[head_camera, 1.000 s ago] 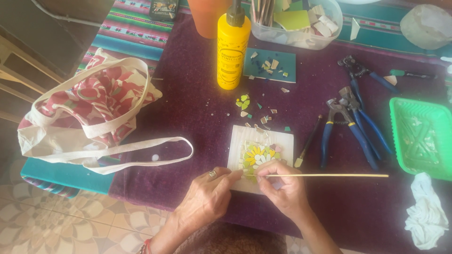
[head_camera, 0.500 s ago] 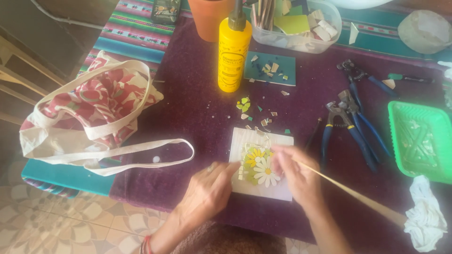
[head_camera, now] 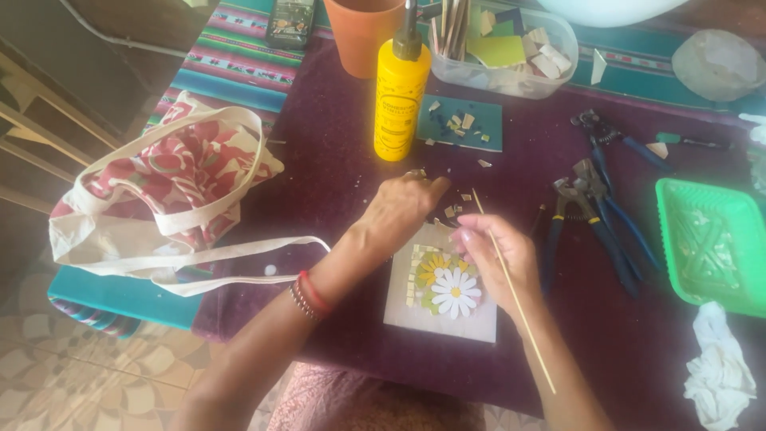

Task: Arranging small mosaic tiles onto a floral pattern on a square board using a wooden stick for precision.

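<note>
Head view: left hand [head_camera: 403, 209] reaches forward over the purple desk [head_camera: 335, 183], fingers curled down over the loose chips [head_camera: 453, 209] lying beyond the tile [head_camera: 443, 287]; whether its grip has closed on a chip cannot be told, fingertips hidden. Red bracelet [head_camera: 307, 295] on that wrist. Right hand [head_camera: 495, 259] rests over the tile's right edge, grip clenched on a thin stick [head_camera: 511, 287] that runs slantwise from above the fingers down past the wrist. The tile lies flat near the desk's front edge, between the two forearms; it carries a white daisy [head_camera: 455, 291] with a yellow one [head_camera: 431, 267] just beside it. Beyond the left hand stands a yellow bottle [head_camera: 399, 88], upright, with a teal tile [head_camera: 460, 124] bearing more chips to its right. Blue nippers [head_camera: 594, 215] lie right of the stick hand, a green tray [head_camera: 710, 239] and white rag [head_camera: 722, 367] further right. A floral bag [head_camera: 159, 191] lies left, well apart.
</note>
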